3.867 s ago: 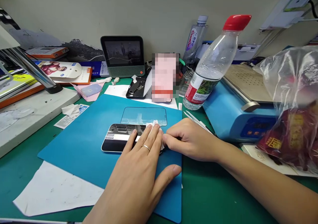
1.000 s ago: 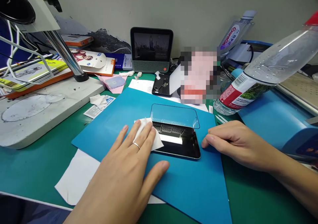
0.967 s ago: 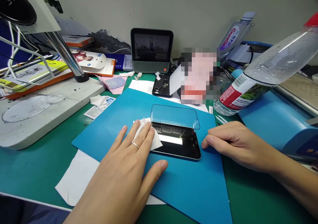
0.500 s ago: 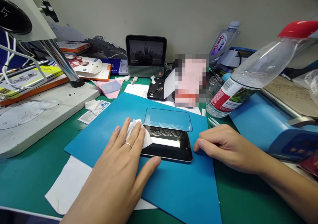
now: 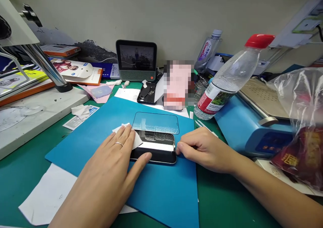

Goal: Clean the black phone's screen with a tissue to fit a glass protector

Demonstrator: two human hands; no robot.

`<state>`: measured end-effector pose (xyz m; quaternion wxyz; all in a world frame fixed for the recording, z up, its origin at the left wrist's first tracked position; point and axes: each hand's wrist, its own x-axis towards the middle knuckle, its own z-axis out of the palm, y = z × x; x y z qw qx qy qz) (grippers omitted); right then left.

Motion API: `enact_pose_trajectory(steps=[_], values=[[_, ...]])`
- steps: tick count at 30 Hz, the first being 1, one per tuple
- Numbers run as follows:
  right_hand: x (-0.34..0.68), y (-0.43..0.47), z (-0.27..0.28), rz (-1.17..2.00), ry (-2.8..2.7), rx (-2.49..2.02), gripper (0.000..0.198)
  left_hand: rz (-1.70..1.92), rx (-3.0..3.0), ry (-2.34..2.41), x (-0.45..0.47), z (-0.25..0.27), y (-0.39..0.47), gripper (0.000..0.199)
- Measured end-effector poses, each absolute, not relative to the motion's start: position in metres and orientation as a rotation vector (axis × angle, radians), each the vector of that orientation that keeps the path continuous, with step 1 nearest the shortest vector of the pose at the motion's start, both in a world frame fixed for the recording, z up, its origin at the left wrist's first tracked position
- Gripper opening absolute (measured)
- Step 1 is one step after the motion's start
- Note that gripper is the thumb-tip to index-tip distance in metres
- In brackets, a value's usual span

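Note:
My left hand (image 5: 111, 160) lies flat with fingers stretched out, pressing a white wipe (image 5: 137, 142) onto the left end of a black smartphone (image 5: 158, 157). A ring is on one finger. The fingers and wipe hide that end of the phone. My right hand (image 5: 202, 149) is closed, its curled index finger and thumb against or just beside the phone's right edge; nothing shows between them. Right behind the phone lies a clear screen protector (image 5: 156, 122) with a black border. Phone and protector rest on a blue mat (image 5: 164, 191).
A tilted red-capped bottle (image 5: 217, 86) leans by a blue machine (image 5: 242, 137) at right. Behind the mat stand a small display (image 5: 137, 58) and a black phone-like part (image 5: 146, 93). A metal post (image 5: 47, 66) on a white base rises at left. Crumpled wipe (image 5: 82, 111) lies nearby.
The camera has turned to the right, so everything appears further left. My left fingers are closer together on the wipe. My right hand stays at the phone's right edge.

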<state>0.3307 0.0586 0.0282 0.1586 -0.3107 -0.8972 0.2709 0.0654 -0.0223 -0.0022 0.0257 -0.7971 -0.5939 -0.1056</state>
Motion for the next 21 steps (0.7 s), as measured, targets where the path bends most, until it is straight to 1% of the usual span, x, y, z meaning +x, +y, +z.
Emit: enact_pose_trajectory(steps=[3, 8, 11, 17, 21], values=[[0.331, 0.059, 0.027, 0.774, -2.555, -0.871, 0.041, -0.352, -2.463, -1.822, 0.072, -0.001, -0.024, 0.083], [0.332, 0.060, 0.026, 0.772, -2.541, -0.845, 0.042, -0.442, -2.566, -1.637, 0.107, 0.004, -0.028, 0.074], [0.333, 0.060, 0.026, 0.775, -2.545, -0.846, 0.042, -0.462, -2.661, -1.582, 0.125, 0.009, -0.028, 0.073], [0.332, 0.060, 0.026, 0.781, -2.519, -0.857, 0.044, -0.342, -2.881, -1.598, 0.136, 0.017, -0.026, 0.069], [0.332, 0.060, 0.027, 0.781, -2.530, -0.857, 0.045, -0.322, -2.898, -1.623, 0.135, 0.016, -0.027, 0.072]])
